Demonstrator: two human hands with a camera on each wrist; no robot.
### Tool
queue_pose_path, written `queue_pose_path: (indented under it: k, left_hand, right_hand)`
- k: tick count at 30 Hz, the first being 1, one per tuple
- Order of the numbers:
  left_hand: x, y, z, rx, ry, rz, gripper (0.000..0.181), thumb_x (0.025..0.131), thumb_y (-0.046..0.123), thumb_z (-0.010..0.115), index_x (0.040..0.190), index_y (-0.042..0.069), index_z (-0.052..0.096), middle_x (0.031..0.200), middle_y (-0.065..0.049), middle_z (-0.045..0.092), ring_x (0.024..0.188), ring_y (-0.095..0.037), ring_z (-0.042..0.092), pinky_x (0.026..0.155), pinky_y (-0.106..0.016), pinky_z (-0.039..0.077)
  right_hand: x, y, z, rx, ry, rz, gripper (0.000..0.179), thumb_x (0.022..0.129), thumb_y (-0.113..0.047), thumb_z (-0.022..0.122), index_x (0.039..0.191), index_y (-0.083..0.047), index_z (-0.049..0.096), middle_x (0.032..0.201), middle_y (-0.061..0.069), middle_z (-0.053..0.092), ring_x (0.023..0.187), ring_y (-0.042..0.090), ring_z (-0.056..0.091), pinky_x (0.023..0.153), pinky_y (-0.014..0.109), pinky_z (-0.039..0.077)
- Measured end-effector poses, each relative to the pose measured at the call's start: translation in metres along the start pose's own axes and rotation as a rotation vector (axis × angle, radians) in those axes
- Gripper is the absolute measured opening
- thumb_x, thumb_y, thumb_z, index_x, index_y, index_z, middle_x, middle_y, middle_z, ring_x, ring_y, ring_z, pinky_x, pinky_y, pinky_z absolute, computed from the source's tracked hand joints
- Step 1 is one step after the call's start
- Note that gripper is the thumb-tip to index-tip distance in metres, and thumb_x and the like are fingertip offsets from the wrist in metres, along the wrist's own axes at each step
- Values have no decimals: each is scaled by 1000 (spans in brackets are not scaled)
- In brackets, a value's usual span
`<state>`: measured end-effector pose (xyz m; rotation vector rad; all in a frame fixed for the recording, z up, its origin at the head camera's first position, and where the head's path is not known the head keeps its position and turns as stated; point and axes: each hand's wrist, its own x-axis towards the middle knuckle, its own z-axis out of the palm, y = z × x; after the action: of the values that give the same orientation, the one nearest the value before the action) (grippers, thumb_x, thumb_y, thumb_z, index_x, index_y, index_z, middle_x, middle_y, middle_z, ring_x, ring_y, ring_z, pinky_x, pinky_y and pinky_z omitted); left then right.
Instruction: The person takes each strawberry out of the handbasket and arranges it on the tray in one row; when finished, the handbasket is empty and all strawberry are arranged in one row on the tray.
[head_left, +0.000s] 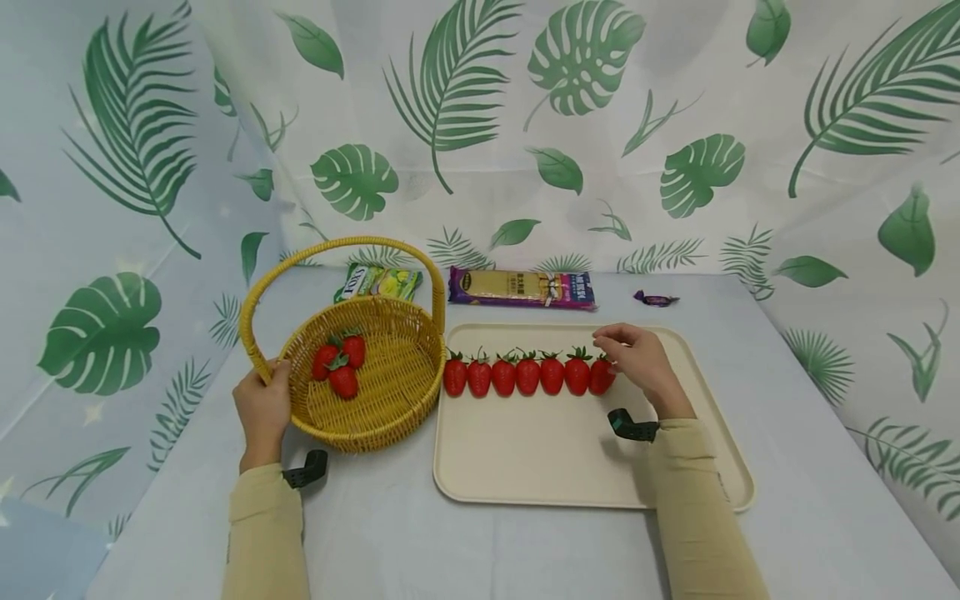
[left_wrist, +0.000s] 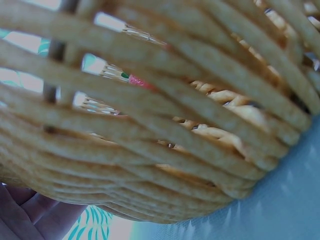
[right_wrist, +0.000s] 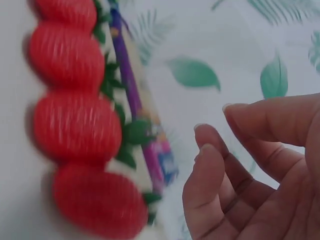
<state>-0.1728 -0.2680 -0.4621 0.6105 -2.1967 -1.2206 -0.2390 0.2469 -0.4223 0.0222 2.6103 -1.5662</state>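
Note:
My left hand (head_left: 262, 407) grips the yellow wicker basket (head_left: 367, 437) at its left side, where the arched handle meets the rim. Three red strawberries (head_left: 343, 382) lie inside, toward the left. In the left wrist view the woven wall (left_wrist: 150, 150) fills most of the picture, with my fingers (left_wrist: 37, 212) at the lower left corner. Several more strawberries (head_left: 528, 377) form a row across a cream tray (head_left: 540, 454), green leaves pointing away. Above the right end of that row is my right hand (head_left: 641, 358), fingers loosely bent and thumb apart, with nothing between them (right_wrist: 250, 175).
Behind the basket lies a green FOX'S candy bag (head_left: 381, 283). A long purple and gold packet (head_left: 522, 288) lies behind the tray, and a small purple wrapped candy (head_left: 656, 298) is farther right. Leaf-patterned cloth (head_left: 480, 167) hangs at the back and sides.

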Motion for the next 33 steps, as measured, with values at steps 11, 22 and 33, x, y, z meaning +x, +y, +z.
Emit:
queue_pose_path:
  k: [11, 22, 33]
  left_hand:
    - [-1, 0, 0, -2, -14, -13, 34, 96, 28, 56, 85, -2, 66, 60, 0, 46, 54, -14, 41, 49, -25, 35]
    - [-2, 1, -1, 0, -10, -13, 34, 98, 29, 55, 79, 1, 60, 58, 0, 41, 51, -14, 37, 46, -28, 32]
    - [-2, 2, -1, 6, -1, -1, 32, 97, 27, 57, 85, -1, 66, 58, 1, 44, 51, -13, 37, 48, -27, 33]
  right_hand:
    - [-3, -30, 48, 66, -122, -143, 29, 100, -26, 56, 115, -3, 63, 116, 22, 61, 94, 40, 56, 71, 32, 54]
    - [-11, -78, 131, 26, -264, -340, 20, 96, -22, 62, 106, -7, 70, 99, 11, 68, 75, 30, 62, 66, 39, 52]
    - [-19, -112, 193, 55, -294, -496, 14, 95, -11, 61, 105, -7, 70, 100, 7, 69, 77, 14, 59, 64, 25, 50]
